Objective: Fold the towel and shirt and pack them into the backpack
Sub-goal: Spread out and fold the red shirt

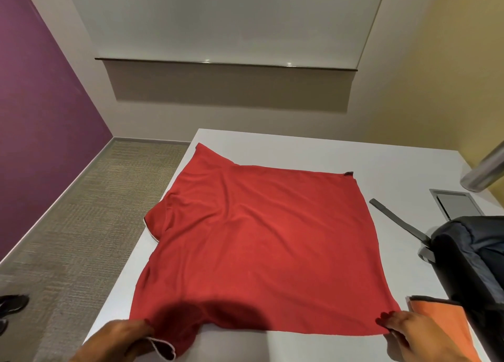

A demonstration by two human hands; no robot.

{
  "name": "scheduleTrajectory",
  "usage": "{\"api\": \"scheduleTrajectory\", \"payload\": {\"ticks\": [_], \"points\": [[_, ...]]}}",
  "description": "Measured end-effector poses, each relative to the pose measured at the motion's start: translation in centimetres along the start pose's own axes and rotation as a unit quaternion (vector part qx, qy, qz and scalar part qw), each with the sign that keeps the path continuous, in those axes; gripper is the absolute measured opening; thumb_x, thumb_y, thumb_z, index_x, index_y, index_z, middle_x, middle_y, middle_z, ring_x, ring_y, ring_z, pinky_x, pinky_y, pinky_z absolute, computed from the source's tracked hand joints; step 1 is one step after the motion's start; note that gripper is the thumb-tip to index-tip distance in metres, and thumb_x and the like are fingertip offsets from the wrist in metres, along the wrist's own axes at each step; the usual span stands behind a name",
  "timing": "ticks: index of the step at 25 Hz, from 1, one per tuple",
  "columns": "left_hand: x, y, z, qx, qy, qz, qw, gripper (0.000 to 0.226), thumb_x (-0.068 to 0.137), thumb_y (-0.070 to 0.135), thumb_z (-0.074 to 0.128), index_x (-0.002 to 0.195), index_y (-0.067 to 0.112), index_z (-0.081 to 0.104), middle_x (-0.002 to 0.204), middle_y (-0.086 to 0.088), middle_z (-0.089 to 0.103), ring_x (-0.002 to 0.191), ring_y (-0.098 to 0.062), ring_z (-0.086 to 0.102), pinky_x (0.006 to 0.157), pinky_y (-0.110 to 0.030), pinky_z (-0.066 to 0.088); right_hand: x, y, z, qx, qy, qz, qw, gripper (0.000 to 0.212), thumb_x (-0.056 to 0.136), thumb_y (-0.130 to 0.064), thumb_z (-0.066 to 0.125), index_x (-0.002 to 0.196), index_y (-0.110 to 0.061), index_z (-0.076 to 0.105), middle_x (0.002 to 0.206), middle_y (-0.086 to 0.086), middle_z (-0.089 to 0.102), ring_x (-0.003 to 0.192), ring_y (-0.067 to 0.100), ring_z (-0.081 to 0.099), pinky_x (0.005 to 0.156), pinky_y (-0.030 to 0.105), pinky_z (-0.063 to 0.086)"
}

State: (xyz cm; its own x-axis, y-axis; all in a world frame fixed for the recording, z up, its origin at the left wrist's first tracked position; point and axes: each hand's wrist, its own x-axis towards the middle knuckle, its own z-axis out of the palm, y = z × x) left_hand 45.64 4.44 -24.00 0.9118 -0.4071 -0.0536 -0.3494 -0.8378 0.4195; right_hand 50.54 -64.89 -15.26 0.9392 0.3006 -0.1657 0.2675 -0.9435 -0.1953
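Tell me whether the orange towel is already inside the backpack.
No: the orange towel lies on the table beside the backpack.

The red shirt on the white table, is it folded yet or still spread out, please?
Spread out: the red shirt lies flat in one layer, both hands gripping its near edge.

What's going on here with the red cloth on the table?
A person is laying a red shirt flat on a white table. The left hand grips its near left corner by a sleeve, and the right hand pinches the near right corner. The shirt is spread out, not yet folded. An orange towel lies at the right hand, beside a dark backpack on the table's right side.
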Motion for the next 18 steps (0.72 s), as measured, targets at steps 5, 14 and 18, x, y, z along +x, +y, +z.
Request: {"api": "scheduleTrajectory", "payload": {"ticks": [5, 14, 18], "points": [[6.9, 2.9, -8.6, 0.088, 0.056, 0.036, 0.994, 0.017, 0.084, 0.042, 0.057, 0.09, 0.037, 0.071, 0.087, 0.026, 0.069, 0.075, 0.01, 0.063, 0.067, -0.008, 0.048, 1.8, 3.0, -0.4, 0.003, -0.032, 0.048, 0.998, 0.037, 0.083, -0.047, 0.055, 0.107, -0.075, 0.051, 0.097, -0.045, 0.06, 0.094, -0.005, 0.066, 0.083, 0.009, 0.046], [18.7, 2.6, -15.9, 0.108, -0.006, -0.044, 0.993, 0.035, 0.088, 0.033, 0.069, 0.061, 0.044, 0.048, 0.059, 0.026, 0.053, 0.056, 0.005, 0.05, 0.055, -0.021, 0.038, 8.9, 3.1, -4.7, -0.071, -0.049, 0.04, 0.995, 0.049, 0.091, -0.016, 0.049, 0.12, -0.054, 0.061, 0.113, -0.023, 0.069, 0.103, 0.007, 0.064, 0.066, 0.011, 0.038], [23.1, 2.5, -16.9, 0.172, -0.026, -0.102, 0.98, 0.03, 0.092, 0.038, 0.061, 0.066, 0.038, 0.046, 0.066, 0.02, 0.052, 0.067, -0.005, 0.053, 0.061, -0.028, 0.045, 12.4, 3.7, -5.4, -0.065, -0.068, 0.054, 0.994, 0.052, 0.089, -0.011, 0.049, 0.121, -0.05, 0.063, 0.121, -0.022, 0.066, 0.111, 0.01, 0.063, 0.082, 0.02, 0.047]]}}
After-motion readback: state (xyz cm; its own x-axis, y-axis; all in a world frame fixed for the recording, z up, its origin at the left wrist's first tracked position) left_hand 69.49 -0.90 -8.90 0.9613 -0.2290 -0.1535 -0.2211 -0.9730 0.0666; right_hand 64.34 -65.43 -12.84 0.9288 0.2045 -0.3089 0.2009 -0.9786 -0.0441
